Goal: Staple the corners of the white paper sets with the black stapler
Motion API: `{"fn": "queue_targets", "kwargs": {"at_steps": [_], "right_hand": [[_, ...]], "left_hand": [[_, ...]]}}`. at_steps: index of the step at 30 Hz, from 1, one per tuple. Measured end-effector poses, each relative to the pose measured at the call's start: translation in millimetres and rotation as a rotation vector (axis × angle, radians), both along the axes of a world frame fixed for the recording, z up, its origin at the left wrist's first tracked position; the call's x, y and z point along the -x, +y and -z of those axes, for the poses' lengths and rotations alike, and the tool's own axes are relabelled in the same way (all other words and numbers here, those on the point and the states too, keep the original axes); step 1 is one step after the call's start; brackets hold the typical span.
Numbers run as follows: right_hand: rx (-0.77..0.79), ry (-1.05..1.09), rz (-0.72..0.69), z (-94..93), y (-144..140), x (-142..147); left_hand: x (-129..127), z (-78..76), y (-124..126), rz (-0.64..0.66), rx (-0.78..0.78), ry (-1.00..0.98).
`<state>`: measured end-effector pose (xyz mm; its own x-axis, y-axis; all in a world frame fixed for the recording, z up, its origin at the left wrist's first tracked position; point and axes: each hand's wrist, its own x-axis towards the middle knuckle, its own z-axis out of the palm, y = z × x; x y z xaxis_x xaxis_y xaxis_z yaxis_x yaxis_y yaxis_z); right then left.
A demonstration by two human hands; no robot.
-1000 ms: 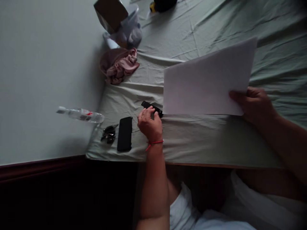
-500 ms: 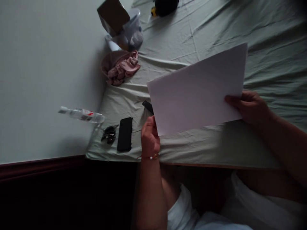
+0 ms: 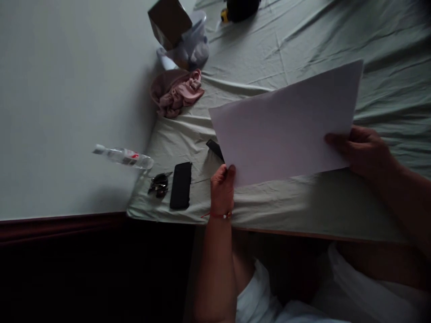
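A blank white sheet of paper (image 3: 286, 130) is held up, tilted, over the light green bedsheet. My left hand (image 3: 222, 190), with a red string bracelet at the wrist, pinches its lower left corner, thumb on top. On the paper's right edge my right hand (image 3: 365, 148) is closed, its thumb lying across the front and the other fingers hidden behind. Whether there is one sheet or more I cannot tell. A dark flat object (image 3: 214, 149) sticks out from behind the paper's left edge, partly covered.
Left of my left hand lie a black phone (image 3: 181, 185) and a bunch of keys (image 3: 159, 184). A plastic bottle (image 3: 126, 157) stands by the wall. Farther back are pink cloth (image 3: 180, 92), a cardboard box (image 3: 170, 22) on a clear container (image 3: 198, 49), and a yellow-and-black item (image 3: 224, 15).
My left thumb has come over the front of the paper's lower left corner. The whole scene has shifted slightly right in view, and the paper's right end has moved a little farther right.
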<state>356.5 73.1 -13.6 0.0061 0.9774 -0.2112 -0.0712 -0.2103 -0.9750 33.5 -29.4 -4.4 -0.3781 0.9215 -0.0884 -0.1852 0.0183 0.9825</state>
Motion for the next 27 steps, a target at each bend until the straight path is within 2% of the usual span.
{"fn": "queue_targets", "kwargs": {"at_steps": [6, 12, 19, 23, 27], "right_hand": [[-0.001, 0.035, 0.018, -1.6, 2.2, 0.9], [0.014, 0.060, -0.031, -6.6, -0.7, 0.4], [-0.068, 0.056, 0.000, -3.3, 2.0, 1.9], [-0.112, 0.031, 0.016, -4.5, 2.0, 4.2], [-0.159, -0.044, 0.019, -5.1, -0.4, 4.5]], "left_hand": [[1.9, 8.8, 2.5, 0.022, 0.102, -0.066], [4.5, 4.1, 3.2, -0.006, 0.019, -0.060], [3.4, -1.1, 0.1, -0.012, 0.070, -0.117], [6.5, 3.4, 1.0, -0.033, 0.126, -0.064], [8.6, 9.4, 5.8, -0.075, 0.097, -0.025]]}}
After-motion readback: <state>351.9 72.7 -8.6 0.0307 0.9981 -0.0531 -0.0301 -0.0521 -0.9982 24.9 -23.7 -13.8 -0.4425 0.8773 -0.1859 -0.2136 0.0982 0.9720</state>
